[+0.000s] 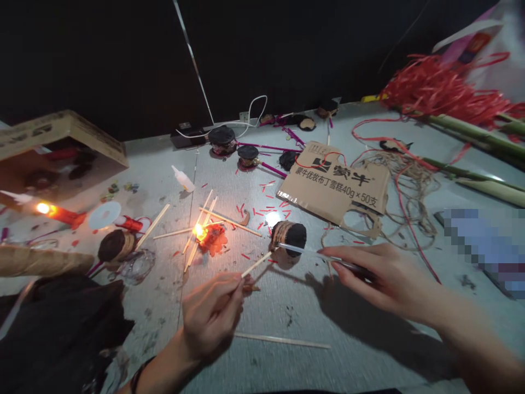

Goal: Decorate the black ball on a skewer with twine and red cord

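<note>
My left hand (213, 314) is closed round a thin wooden stick (256, 265) that carries a small drum-like piece (288, 237), black on the end and wound with brown twine. My right hand (381, 276) pinches a slim metal tool (311, 252) whose tip touches the drum-like piece. A lit candle stub (200, 232) in red melted wax burns just left of it on the grey table (287, 317).
Loose wooden sticks (229, 221) lie around the flame; another (283, 340) lies near me. A printed cardboard piece (336, 183), twine and red string (410, 186), red raffia with green stalks (447, 93), finished drums (223, 139), a second candle (57, 212) and a cardboard box (53, 148) surround them.
</note>
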The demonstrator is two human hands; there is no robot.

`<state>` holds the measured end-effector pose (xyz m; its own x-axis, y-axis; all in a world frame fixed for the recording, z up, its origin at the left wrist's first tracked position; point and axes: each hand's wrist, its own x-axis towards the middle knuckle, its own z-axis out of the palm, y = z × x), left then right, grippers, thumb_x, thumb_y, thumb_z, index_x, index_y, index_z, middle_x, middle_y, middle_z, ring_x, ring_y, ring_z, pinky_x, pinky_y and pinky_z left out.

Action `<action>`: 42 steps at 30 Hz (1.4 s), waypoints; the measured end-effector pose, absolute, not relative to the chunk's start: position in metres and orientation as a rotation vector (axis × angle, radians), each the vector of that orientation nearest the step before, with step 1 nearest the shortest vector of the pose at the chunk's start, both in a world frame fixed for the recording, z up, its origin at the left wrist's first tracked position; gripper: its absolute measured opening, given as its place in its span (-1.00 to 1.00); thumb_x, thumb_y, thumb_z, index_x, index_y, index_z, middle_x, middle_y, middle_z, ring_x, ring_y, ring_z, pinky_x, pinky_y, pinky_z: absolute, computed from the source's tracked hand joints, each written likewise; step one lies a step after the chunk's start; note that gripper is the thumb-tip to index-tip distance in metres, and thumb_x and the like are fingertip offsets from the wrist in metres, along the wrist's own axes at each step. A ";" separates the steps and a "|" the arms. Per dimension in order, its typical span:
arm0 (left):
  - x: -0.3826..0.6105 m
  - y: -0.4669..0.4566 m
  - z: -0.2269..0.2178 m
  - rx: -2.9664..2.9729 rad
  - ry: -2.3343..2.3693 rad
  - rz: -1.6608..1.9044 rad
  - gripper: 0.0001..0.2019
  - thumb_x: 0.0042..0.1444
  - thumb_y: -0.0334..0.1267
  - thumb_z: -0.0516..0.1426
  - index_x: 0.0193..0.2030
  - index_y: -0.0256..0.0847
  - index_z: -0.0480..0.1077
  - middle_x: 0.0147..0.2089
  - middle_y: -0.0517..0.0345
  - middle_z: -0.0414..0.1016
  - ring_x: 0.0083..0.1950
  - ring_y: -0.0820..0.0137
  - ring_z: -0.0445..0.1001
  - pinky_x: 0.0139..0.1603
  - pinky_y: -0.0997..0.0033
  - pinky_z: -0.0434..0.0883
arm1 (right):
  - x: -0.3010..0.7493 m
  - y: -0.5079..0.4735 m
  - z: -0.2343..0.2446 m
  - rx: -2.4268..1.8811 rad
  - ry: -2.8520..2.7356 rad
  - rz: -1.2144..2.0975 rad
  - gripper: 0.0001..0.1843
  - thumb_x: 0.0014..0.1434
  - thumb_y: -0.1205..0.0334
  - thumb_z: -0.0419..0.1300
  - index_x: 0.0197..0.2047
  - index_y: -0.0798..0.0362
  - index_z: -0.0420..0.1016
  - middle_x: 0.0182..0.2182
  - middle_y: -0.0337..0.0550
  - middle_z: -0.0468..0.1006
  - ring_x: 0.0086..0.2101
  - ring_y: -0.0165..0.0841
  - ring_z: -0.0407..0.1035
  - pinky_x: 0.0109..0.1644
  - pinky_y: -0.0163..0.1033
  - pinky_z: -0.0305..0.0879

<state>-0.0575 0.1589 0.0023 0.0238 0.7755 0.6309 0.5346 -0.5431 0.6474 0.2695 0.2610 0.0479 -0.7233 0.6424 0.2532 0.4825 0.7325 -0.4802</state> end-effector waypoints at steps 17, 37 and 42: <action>-0.054 0.159 0.006 2.165 1.336 1.539 -0.71 0.25 -0.66 0.28 0.01 -0.27 0.59 -0.10 0.03 0.79 -0.13 0.34 0.80 -0.11 0.45 0.75 | 0.274 0.241 0.062 -0.907 -2.535 0.492 -0.71 0.52 0.26 0.12 0.17 0.00 0.59 -0.44 -0.25 0.68 -0.56 -0.38 0.50 -0.44 -0.25 0.29; -0.058 0.154 -0.001 2.191 1.304 1.490 -0.69 0.22 -0.69 0.29 -0.01 -0.26 0.58 -0.04 0.00 0.77 -0.10 0.32 0.79 -0.15 0.41 0.74 | 0.274 0.241 0.050 -0.904 -2.530 0.531 -0.69 0.53 0.28 0.13 0.25 -0.04 0.54 -0.45 -0.31 0.62 -0.58 -0.44 0.44 -0.45 -0.29 0.23; -0.058 0.153 0.000 2.191 1.310 1.478 -0.70 0.22 -0.69 0.31 -0.02 -0.28 0.58 -0.03 0.00 0.76 -0.09 0.35 0.78 -0.13 0.44 0.74 | 0.274 0.237 0.059 -0.915 -2.532 0.534 -0.69 0.52 0.26 0.12 0.23 -0.02 0.57 -0.45 -0.28 0.65 -0.57 -0.40 0.49 -0.45 -0.27 0.29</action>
